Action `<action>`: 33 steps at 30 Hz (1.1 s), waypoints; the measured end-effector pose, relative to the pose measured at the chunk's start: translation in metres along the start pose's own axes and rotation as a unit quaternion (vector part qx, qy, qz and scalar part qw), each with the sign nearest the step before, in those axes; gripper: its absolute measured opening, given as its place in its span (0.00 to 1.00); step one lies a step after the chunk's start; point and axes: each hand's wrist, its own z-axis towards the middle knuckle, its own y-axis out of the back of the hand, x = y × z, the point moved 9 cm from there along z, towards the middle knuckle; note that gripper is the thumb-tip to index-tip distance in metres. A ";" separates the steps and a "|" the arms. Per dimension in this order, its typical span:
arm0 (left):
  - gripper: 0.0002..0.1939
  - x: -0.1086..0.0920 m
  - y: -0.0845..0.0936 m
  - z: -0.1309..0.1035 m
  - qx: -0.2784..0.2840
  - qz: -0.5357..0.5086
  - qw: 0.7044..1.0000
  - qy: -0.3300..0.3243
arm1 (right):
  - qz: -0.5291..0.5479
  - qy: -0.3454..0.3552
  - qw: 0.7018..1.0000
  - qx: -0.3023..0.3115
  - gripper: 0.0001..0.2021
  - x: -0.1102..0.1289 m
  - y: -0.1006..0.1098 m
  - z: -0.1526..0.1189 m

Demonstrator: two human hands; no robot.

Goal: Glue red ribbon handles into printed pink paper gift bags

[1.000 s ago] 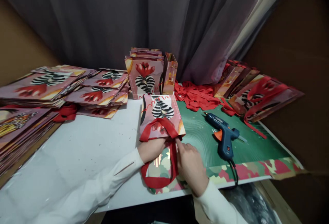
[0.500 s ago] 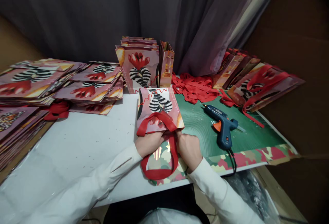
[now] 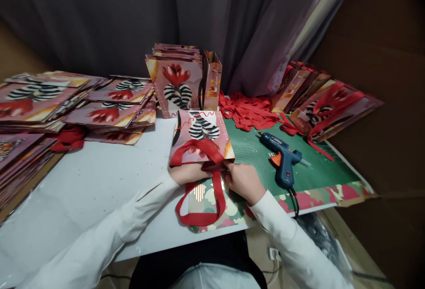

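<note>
A paper gift bag point(image 3: 214, 130) with zebra stripes and a red flower lies with its mouth toward me. One red ribbon handle point(image 3: 182, 148) loops over its upper face. A second red ribbon loop point(image 3: 199, 219) hangs from the mouth toward the table's front edge. My left hand point(image 3: 187, 173) is closed at the mouth on the left, its fingertips partly hidden under the rim. At the right corner of the mouth, my right hand point(image 3: 245, 183) is closed on the bag's edge, fingers bent. To its right lies a blue glue gun point(image 3: 283, 158) with an orange trigger.
Flat bags point(image 3: 113, 114) are stacked at the left. Several bags point(image 3: 179, 74) stand upright at the back, and more finished with ribbon point(image 3: 332, 103) lean at the right. A heap of red ribbon point(image 3: 249, 109) lies behind the green mat point(image 3: 318, 171). The glue gun's cord point(image 3: 295, 202) runs over the front edge.
The view has shifted slightly. The bag's mouth is lifted and gapes a little more. My left hand reaches further under the rim, and my right hand has turned slightly at the corner.
</note>
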 end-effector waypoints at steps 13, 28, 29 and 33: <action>0.24 -0.065 0.040 -0.068 -0.040 0.021 0.999 0.015 | 0.092 0.134 0.952 -0.261 0.16 0.034 0.090 -0.049; 0.17 -0.069 0.026 -0.100 -0.124 0.120 0.980 0.102 | 0.017 0.089 0.951 -0.295 0.12 0.034 0.105 -0.076; 0.17 -0.067 0.025 -0.101 -0.126 0.115 0.979 0.114 | 0.020 0.090 0.952 -0.292 0.12 0.034 0.105 -0.076; 0.20 -0.065 0.020 -0.103 -0.134 0.125 0.974 0.133 | 0.034 0.094 0.953 -0.285 0.14 0.035 0.103 -0.076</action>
